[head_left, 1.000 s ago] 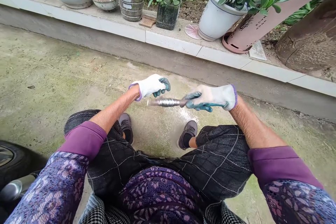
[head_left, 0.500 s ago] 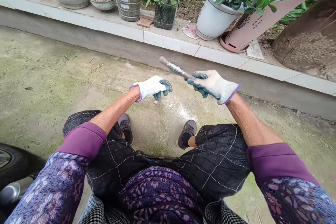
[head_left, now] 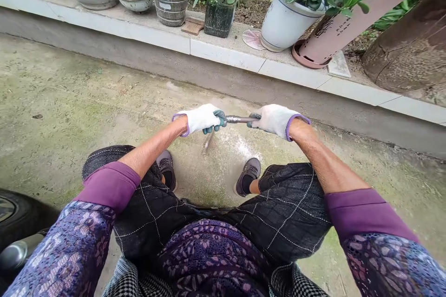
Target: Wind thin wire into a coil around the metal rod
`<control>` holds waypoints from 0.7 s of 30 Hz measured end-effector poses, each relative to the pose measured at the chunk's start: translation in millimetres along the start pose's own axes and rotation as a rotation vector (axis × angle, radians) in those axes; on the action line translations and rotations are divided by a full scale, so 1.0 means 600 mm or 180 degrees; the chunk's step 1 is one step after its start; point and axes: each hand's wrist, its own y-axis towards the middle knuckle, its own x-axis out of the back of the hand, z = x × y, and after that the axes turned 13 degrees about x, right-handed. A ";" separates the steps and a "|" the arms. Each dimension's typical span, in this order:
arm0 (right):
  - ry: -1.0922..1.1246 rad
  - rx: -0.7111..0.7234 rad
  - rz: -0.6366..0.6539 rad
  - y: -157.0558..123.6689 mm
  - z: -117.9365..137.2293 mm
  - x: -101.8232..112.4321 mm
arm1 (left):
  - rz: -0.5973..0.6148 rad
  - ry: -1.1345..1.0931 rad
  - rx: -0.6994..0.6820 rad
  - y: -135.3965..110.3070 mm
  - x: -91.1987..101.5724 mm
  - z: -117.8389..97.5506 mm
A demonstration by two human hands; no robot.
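A brownish rod [head_left: 239, 119] with silvery wire wound round part of it lies nearly level between my two hands. My right hand [head_left: 275, 120], in a white knit glove with dark green coated fingers, is closed round its right end. At its left end, my left hand [head_left: 205, 119], gloved alike, has its fingers closed. The part of the rod inside each glove is hidden. Below my left hand shows a blurred, thin brownish piece [head_left: 206, 144]; I cannot tell whether it joins the rod.
White powder [head_left: 242, 147] is scattered on the concrete between my shoes [head_left: 249, 175]. Ahead, a low tiled ledge [head_left: 226, 58] carries potted plants, among them a white pot [head_left: 289, 23] and a tall pink pot [head_left: 331, 39]. A tyre [head_left: 21, 213] stands at lower left.
My right hand has moved down and slightly left, swinging the rod from a slant to nearly level, so its left end meets my left hand. The piece below my left hand shows longer.
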 end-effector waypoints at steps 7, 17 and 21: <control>0.1165 -0.0333 -0.1038 -0.024 -0.002 0.034 | 0.0149 -0.0301 -0.0015 0.004 -0.002 0.000; 0.1217 0.0450 0.1070 -0.047 0.037 0.015 | -0.0194 -0.0068 -0.0288 -0.005 0.021 -0.008; -0.0232 -0.0128 0.0607 -0.024 0.021 0.010 | -0.0185 0.0111 -0.0153 -0.003 0.005 -0.004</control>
